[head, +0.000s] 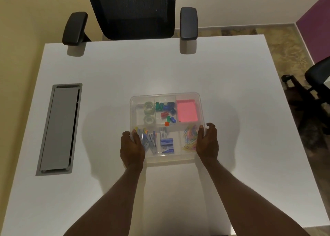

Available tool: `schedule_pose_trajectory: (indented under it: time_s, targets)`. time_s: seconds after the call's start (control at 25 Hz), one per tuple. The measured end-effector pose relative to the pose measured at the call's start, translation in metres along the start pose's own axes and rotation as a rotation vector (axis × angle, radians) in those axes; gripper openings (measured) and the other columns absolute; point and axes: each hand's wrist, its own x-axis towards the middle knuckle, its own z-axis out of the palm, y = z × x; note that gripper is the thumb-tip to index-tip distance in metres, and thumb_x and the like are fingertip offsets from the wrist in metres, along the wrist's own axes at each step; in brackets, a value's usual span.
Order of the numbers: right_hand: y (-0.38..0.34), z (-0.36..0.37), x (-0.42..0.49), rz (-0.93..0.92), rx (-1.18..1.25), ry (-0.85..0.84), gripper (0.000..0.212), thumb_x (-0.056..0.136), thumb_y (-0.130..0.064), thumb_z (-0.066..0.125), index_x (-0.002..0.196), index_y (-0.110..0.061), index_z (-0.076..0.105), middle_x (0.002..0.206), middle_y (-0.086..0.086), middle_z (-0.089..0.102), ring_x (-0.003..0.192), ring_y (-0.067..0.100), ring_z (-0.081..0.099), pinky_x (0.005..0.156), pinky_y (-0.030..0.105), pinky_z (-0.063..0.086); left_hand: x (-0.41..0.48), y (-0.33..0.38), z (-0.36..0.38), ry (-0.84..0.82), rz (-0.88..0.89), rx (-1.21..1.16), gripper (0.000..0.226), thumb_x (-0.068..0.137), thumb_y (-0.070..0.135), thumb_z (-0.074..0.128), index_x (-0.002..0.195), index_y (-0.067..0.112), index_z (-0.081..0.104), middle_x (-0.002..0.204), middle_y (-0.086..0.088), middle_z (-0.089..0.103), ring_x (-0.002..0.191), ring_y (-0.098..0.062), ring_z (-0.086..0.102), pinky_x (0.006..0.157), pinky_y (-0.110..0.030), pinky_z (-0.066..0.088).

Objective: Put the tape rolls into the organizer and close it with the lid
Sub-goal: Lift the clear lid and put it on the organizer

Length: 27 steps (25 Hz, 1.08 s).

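Note:
A clear plastic organizer (167, 159) sits on the white table (241, 96), straight ahead of me. Two clear tape rolls (149, 107) (149, 120) lie one behind the other in its far-left compartment. A clear lid (166, 95) appears to lie over the top. My left hand (132, 148) grips the near-left corner, thumb on top of the lid. At the near-right corner my right hand (208, 144) holds it the same way. Other compartments hold coloured clips, a pink note pad (187, 111), staplers, staple boxes and paper clips.
A black office chair (132, 12) stands at the table's far edge, its armrests over the tabletop. A grey cable hatch (59, 128) is set into the table on the left. Another black chair (317, 75) stands on the floor at the right.

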Motion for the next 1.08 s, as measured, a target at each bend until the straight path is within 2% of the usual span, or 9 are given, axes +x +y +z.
schedule_pose_trajectory:
  time_s: [0.12,0.2,0.28,0.36,0.44,0.52,0.64,0.84,1.08]
  targets:
    - [0.000,-0.006,-0.002,-0.123,-0.134,0.026,0.065,0.101,-0.050,0.052,0.155,-0.021,0.030,0.155,0.010,0.041,0.140,0.030,0.046,0.109,0.046,0.045,-0.004,0.001,-0.010,-0.057,0.033,-0.033,0.051,0.106,0.049,0.050,0.147,0.019,0.044,0.147,-0.011,0.058,0.132,-0.036,0.061,0.104,-0.049,0.054]
    - [-0.001,-0.012,-0.006,-0.301,-0.299,-0.042,0.074,0.099,-0.055,0.051,0.160,-0.028,0.020,0.167,0.007,0.022,0.152,0.029,0.026,0.121,0.047,0.027,-0.005,-0.001,-0.020,-0.059,0.214,0.086,0.073,0.103,0.051,0.058,0.165,0.025,0.029,0.172,-0.009,0.029,0.158,-0.032,0.034,0.122,-0.048,0.035]
    - [-0.006,-0.014,-0.016,-0.497,-0.430,-0.105,0.073,0.100,-0.057,0.045,0.162,-0.029,0.017,0.170,0.007,0.011,0.157,0.028,0.011,0.127,0.051,0.014,-0.008,0.001,-0.027,-0.139,0.475,0.260,0.078,0.103,0.057,0.053,0.169,0.030,0.020,0.179,-0.005,0.005,0.167,-0.028,0.007,0.131,-0.047,0.012]
    - [-0.013,-0.008,-0.032,-0.636,-0.492,-0.170,0.070,0.102,-0.060,0.035,0.161,-0.027,0.020,0.171,0.007,0.009,0.158,0.029,0.006,0.126,0.056,0.013,-0.023,0.003,-0.026,-0.282,0.682,0.380,0.076,0.105,0.065,0.040,0.169,0.037,0.011,0.179,-0.001,-0.009,0.167,-0.025,-0.010,0.134,-0.050,0.002]
    - [-0.019,0.001,-0.050,-0.670,-0.501,-0.233,0.070,0.101,-0.064,0.033,0.161,-0.028,0.023,0.170,0.005,0.012,0.158,0.031,0.007,0.124,0.060,0.017,-0.043,0.002,-0.020,-0.349,0.764,0.465,0.073,0.104,0.072,0.025,0.168,0.042,0.008,0.179,0.001,-0.009,0.167,-0.027,-0.009,0.135,-0.056,0.006]
    - [-0.020,0.008,-0.064,-0.648,-0.516,-0.256,0.069,0.101,-0.065,0.036,0.159,-0.029,0.027,0.170,0.004,0.015,0.157,0.031,0.010,0.122,0.063,0.020,-0.059,0.001,-0.015,-0.345,0.750,0.531,0.072,0.103,0.074,0.014,0.167,0.041,0.012,0.179,0.000,-0.002,0.166,-0.030,-0.003,0.134,-0.060,0.010]
    - [-0.015,0.011,-0.071,-0.597,-0.565,-0.271,0.068,0.102,-0.063,0.038,0.160,-0.031,0.023,0.170,0.002,0.012,0.158,0.031,0.007,0.123,0.063,0.019,-0.061,-0.001,-0.013,-0.368,0.706,0.627,0.076,0.099,0.077,0.004,0.167,0.042,0.003,0.178,0.001,-0.013,0.166,-0.030,-0.012,0.134,-0.059,0.001]
    - [-0.018,0.012,-0.064,-0.610,-0.611,-0.302,0.069,0.102,-0.063,0.034,0.161,-0.031,0.020,0.171,0.004,0.009,0.158,0.033,0.005,0.124,0.062,0.014,-0.055,0.004,-0.012,-0.382,0.715,0.650,0.078,0.099,0.077,0.004,0.167,0.041,0.006,0.178,0.000,-0.011,0.166,-0.030,-0.011,0.133,-0.057,-0.005]
    - [-0.035,0.008,-0.030,-0.614,-0.644,-0.346,0.072,0.101,-0.067,0.027,0.161,-0.033,0.010,0.171,0.001,-0.004,0.157,0.029,-0.009,0.126,0.057,-0.002,-0.028,0.026,-0.002,-0.432,0.702,0.629,0.074,0.098,0.076,0.008,0.163,0.046,-0.014,0.174,0.004,-0.029,0.163,-0.026,-0.026,0.132,-0.056,-0.013]
